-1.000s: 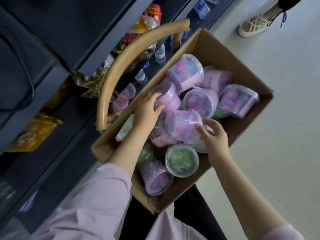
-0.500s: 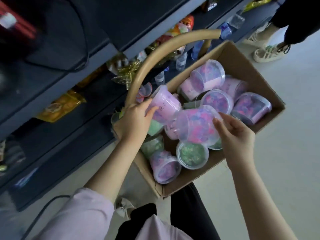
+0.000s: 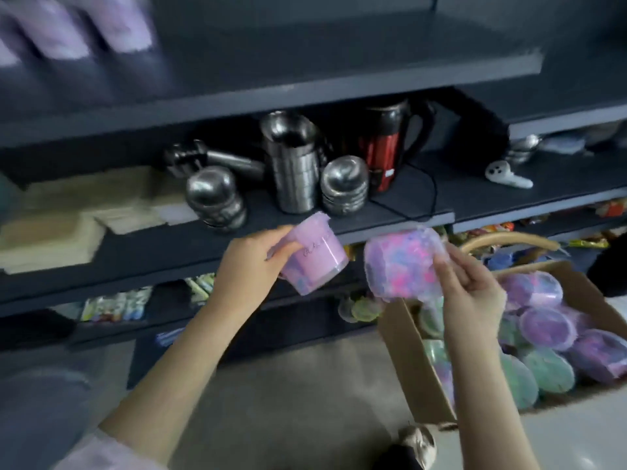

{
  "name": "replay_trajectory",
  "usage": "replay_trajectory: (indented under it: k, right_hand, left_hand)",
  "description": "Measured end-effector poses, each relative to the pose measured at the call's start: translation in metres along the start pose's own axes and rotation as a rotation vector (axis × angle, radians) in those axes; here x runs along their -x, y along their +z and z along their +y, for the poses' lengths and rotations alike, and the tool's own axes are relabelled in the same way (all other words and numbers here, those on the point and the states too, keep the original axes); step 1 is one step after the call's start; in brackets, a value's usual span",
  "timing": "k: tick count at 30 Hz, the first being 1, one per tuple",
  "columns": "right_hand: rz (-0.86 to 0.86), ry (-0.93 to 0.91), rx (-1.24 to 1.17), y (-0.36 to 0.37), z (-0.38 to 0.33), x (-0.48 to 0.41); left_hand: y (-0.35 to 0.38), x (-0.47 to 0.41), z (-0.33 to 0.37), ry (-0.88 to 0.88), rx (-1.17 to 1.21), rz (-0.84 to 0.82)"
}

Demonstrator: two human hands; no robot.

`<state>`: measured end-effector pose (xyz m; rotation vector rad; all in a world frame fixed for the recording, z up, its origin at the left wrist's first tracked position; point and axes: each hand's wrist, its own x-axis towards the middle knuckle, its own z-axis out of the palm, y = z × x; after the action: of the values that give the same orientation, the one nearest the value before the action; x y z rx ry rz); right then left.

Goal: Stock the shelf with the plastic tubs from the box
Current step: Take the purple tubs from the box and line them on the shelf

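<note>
Both hands [image 3: 252, 266] [image 3: 475, 293] raised from box [image 3: 412, 361], two tubs [image 3: 314, 257] [image 3: 402, 266] held

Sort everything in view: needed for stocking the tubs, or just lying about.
For the job: pale purple plastic tub in the left hand; clear tub of pink and blue filling in the right hand; brown cardboard box of tubs; dark grey shelf.
Lying about: stacked steel cups; steel bowls; red jug; white controller.

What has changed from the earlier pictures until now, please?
Both hands rose out of the brown cardboard box toward the dark grey shelf, the left hand carrying a lilac plastic tub, the right hand a pink-and-blue speckled plastic tub. Unchanged: both grips; the remaining tubs lie in the box.
</note>
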<state>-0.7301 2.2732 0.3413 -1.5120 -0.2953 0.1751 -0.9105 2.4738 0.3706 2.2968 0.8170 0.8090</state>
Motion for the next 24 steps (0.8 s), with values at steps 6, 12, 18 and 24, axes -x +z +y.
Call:
replay_trajectory:
  k: [6, 12, 18, 24]
  right_hand:
    - [-0.291, -0.189, -0.031, 0.132, -0.097, 0.023]
    - [-0.458, -0.411, -0.042, 0.253, -0.171, 0.021]
    - [-0.523, -0.685, 0.073, 0.352, -0.207, -0.003]
    - [-0.576, -1.009, 0.293, 0.444, -0.21, -0.037]
  left_hand:
    - [-0.162, -0.002, -0.015, 0.03, -0.044, 0.268]
    - [-0.26, -0.025, -0.032, 0.066, -0.197, 0.515]
    - [-0.302, -0.081, -0.066, 0.108, -0.324, 0.593]
    - [-0.343, -0.142, -0.104, 0.082, -0.439, 0.656]
